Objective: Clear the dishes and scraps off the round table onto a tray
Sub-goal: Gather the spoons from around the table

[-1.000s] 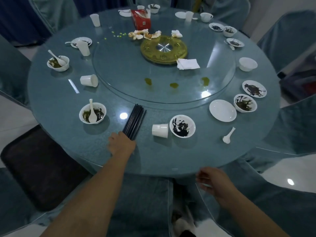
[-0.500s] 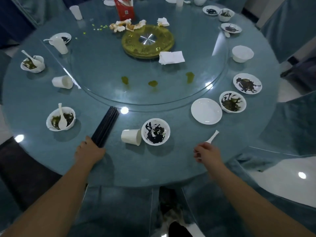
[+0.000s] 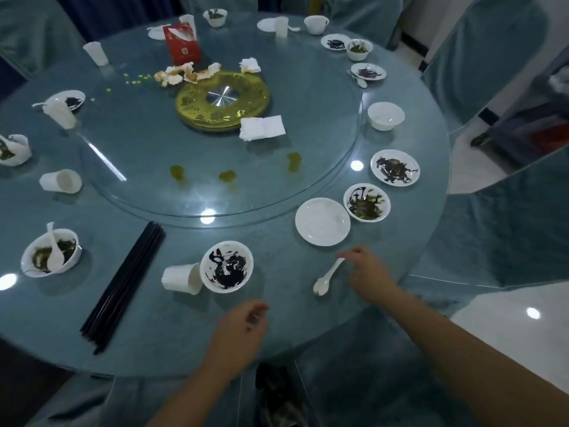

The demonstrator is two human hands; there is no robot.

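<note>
The round blue table [image 3: 295, 315] carries dirty white dishes. My right hand [image 3: 368, 274] is at the near right edge, its fingertips pinching the handle end of a white spoon [image 3: 324, 278] that lies on the table. My left hand [image 3: 241, 329] hovers at the near edge with loosely curled fingers and holds nothing. Just beyond it stand a sauce-smeared bowl [image 3: 227, 266] and a tipped paper cup [image 3: 181, 278]. A bundle of black chopsticks [image 3: 123, 285] lies to the left. A clean plate [image 3: 322, 221] sits beyond my right hand.
A glass turntable [image 3: 215, 180] holds a gold plate [image 3: 221, 101], napkins [image 3: 261, 127], food scraps and a red box [image 3: 181, 43]. More soiled bowls [image 3: 366, 202], plates [image 3: 395, 167] and cups [image 3: 61, 181] ring the table. Covered chairs [image 3: 508, 226] stand close on the right.
My left hand let go of the chopsticks and moved right along the near edge. My right hand came up from below the table to the white spoon's handle. The view shifted right.
</note>
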